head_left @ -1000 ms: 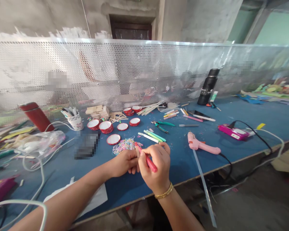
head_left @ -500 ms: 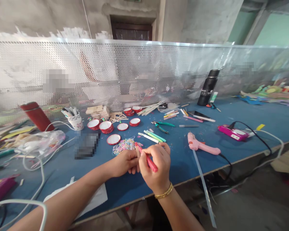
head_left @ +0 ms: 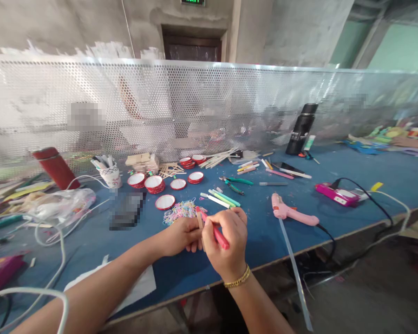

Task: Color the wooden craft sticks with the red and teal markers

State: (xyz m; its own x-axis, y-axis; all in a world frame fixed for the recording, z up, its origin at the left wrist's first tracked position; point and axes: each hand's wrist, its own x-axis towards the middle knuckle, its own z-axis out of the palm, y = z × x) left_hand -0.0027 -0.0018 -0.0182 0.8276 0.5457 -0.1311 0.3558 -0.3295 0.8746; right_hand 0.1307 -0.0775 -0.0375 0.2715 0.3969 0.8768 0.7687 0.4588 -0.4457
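My left hand (head_left: 183,236) is closed on a small wooden stick (head_left: 199,222) held upright near the table's front. My right hand (head_left: 226,239) grips a red marker (head_left: 220,237), its tip end at the top of the stick. Just behind my left hand lies a pile of pastel rubber bands (head_left: 183,211). Green and white markers (head_left: 221,198) rest behind my right hand. Several red-rimmed round pieces (head_left: 165,202) sit behind the bands, some stacked. A white paper sheet (head_left: 139,283) lies partly under my left forearm.
A pink glue gun (head_left: 294,214) with a long clear stick lies at the right, near a magenta power strip (head_left: 337,194). Green-handled pliers (head_left: 235,181), a black bottle (head_left: 301,130), a phone (head_left: 127,211), a cup of pens (head_left: 110,176) and a red bottle (head_left: 55,168) stand or lie around. White cables cross the left.
The camera view has shifted slightly, so the scene sits a little lower. Both hands keep nearly the same grip and place.
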